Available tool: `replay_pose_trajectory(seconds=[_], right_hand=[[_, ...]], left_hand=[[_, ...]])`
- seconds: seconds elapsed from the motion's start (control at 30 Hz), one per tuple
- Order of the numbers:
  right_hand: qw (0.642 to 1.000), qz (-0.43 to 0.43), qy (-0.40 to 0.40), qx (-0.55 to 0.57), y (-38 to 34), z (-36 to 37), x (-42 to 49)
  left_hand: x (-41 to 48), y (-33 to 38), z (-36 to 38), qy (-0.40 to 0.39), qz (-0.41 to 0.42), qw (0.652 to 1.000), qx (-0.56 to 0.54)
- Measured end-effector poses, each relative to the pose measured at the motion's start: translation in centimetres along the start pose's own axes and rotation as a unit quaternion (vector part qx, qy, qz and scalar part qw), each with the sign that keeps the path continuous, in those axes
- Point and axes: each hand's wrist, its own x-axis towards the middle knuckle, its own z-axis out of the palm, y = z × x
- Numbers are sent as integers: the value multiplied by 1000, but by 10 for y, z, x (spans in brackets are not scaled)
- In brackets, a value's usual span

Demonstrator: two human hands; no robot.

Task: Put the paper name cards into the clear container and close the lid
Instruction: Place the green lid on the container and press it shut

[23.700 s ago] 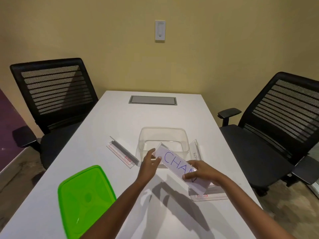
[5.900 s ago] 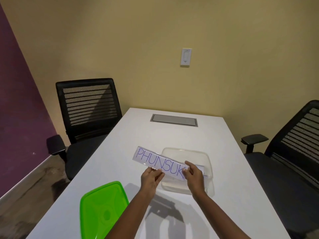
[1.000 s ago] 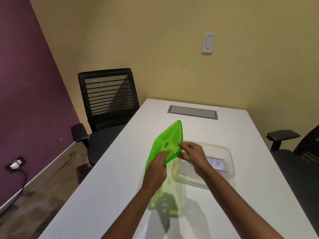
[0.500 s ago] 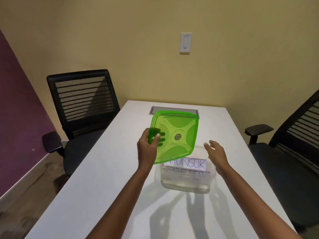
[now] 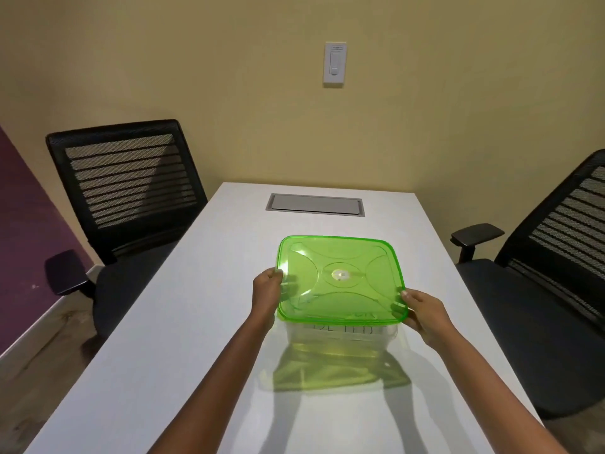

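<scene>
Hands gripped the green lid [image 5: 340, 279] on opposite edges. On the lid's left edge the left hand [image 5: 266, 291] curled its fingers [image 5: 274, 276] around the rim, while at the lid's near right corner the right hand [image 5: 424, 311] pinched it, thumb on top. Holding both sides this way probably served to keep the lid level and square over the opening, so that all four edges could meet the rim together.

Directly under the lid stood the clear container [image 5: 340, 339], resting on the white counter [image 5: 203, 322]. Through its near wall the paper name cards [image 5: 342, 329] showed inside, their lettering faint and partly tinted green by the lid. Whether the lid had already seated on the rim or only lay upon it could not be told; pressing down around the edges seemed to be what remained.

Beyond the lid, a grey hatch [image 5: 315, 205] was set into the counter, and black mesh chairs [image 5: 127, 178] flanked it.
</scene>
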Motion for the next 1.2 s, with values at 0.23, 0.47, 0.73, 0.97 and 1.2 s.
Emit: replay_pose_trajectory(seconds=[0.23,0.47,0.73,0.97,1.2], right_hand=[[997,2,75,-22,14,3,22],[972,-32,136,-187,41,10,37],[957,-61,166,-230,50,17,35],[957,-49,158,-240,56,14,30],[975,-4,132,-181,61,14,29]], left_hand=[[29,-47,-1,8,-59,988,139],[38,-74,-5,59,-65,973,215],[35,-83,-11,82,-77,969,220],[30,-94,-13,89,-84,977,172],[32,-97,-11,88,-144,984,59]])
